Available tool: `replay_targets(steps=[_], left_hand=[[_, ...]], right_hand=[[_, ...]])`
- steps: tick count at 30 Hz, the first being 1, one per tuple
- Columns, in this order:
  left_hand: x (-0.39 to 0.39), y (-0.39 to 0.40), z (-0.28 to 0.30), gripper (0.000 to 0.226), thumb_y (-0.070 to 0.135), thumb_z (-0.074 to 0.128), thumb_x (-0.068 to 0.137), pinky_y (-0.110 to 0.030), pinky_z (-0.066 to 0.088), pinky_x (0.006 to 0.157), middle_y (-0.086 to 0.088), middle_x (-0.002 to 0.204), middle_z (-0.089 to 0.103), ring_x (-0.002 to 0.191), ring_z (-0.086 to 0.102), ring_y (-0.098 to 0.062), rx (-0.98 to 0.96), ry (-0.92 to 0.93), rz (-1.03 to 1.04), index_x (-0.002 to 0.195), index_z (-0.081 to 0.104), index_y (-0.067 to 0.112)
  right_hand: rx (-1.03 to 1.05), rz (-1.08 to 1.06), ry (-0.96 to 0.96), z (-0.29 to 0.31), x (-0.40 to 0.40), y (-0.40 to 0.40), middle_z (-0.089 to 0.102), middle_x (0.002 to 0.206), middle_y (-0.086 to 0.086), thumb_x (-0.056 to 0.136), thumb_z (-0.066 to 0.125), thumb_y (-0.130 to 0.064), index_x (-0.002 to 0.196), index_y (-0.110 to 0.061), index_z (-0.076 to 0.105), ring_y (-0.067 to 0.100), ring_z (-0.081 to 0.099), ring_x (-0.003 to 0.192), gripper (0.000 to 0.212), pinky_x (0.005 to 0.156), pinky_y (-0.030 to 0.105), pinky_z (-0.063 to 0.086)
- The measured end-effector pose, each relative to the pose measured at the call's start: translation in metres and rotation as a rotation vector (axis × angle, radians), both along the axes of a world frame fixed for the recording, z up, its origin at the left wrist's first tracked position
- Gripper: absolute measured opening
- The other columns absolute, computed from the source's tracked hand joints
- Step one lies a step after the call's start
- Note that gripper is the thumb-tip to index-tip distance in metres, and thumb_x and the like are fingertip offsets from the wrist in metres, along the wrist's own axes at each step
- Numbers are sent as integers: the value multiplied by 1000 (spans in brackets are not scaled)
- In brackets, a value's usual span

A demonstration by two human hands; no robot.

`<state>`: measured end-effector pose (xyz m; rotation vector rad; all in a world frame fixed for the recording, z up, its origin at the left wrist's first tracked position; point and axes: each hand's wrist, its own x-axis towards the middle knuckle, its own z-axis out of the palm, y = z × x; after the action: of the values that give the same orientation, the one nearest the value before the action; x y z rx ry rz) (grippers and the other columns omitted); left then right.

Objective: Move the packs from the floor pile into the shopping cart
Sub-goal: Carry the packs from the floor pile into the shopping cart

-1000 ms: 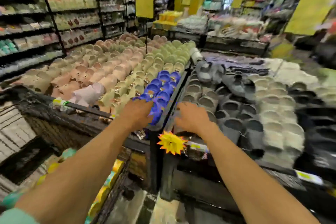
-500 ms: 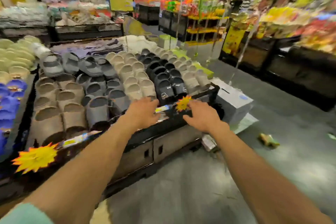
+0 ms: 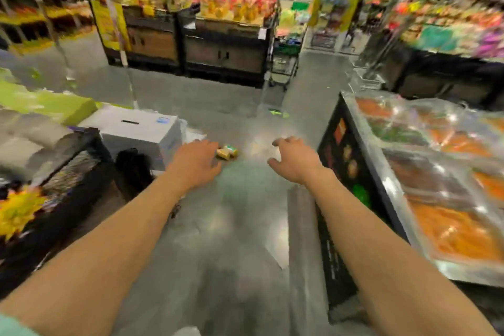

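Observation:
A small yellow and green pack (image 3: 227, 151) lies on the grey floor in the aisle ahead. My left hand (image 3: 195, 162) reaches forward with relaxed fingers and holds nothing; in the image its fingertips sit just left of the pack. My right hand (image 3: 293, 159) is stretched out to the right of the pack, fingers loosely curled and empty. No shopping cart of mine shows in this view. The picture is blurred by motion.
A white cardboard box (image 3: 136, 131) stands on the floor at the left beside a black display stand (image 3: 54, 172). A counter of wrapped orange food trays (image 3: 436, 185) runs along the right. Shelving units (image 3: 223, 43) and a green cart (image 3: 285, 63) stand across the aisle.
My view has swung right, from the slipper displays to the open aisle. Both hands stayed stretched forward and empty. The pack on the floor now lies between them.

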<state>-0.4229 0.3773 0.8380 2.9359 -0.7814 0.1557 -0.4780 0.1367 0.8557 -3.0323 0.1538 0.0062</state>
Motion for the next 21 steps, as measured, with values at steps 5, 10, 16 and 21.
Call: replay_targets(steps=[5, 10, 16, 21], left_hand=[[88, -49, -3, 48, 43, 54, 95, -42, 46, 102, -4, 139, 58, 128, 53, -28, -63, 23, -105, 137, 53, 20], [183, -74, 0, 51, 45, 52, 95, -41, 44, 102, -2, 140, 57, 129, 51, -26, 6, 15, -147, 140, 51, 23], [291, -98, -10, 49, 46, 53, 93, -41, 44, 100, -2, 134, 60, 125, 54, -26, -40, 54, -166, 137, 53, 24], [371, -124, -9, 49, 46, 50, 94, -41, 45, 100, -1, 134, 60, 125, 54, -24, -13, 60, -164, 138, 52, 24]], right_hand=[[34, -130, 9, -3, 48, -45, 50, 144, 11, 96, 53, -47, 147, -19, 46, 34, 46, 131, 59, 100, 50, 48], [62, -160, -19, 3, 131, -58, 51, 144, 9, 97, 54, -48, 147, -21, 46, 31, 49, 131, 58, 100, 51, 51], [64, -188, -10, 6, 228, -77, 51, 144, 8, 98, 54, -49, 148, -21, 45, 29, 50, 130, 58, 100, 48, 51], [54, -198, -21, 14, 308, -107, 49, 146, 8, 98, 53, -48, 149, -21, 44, 29, 50, 130, 58, 101, 48, 50]])
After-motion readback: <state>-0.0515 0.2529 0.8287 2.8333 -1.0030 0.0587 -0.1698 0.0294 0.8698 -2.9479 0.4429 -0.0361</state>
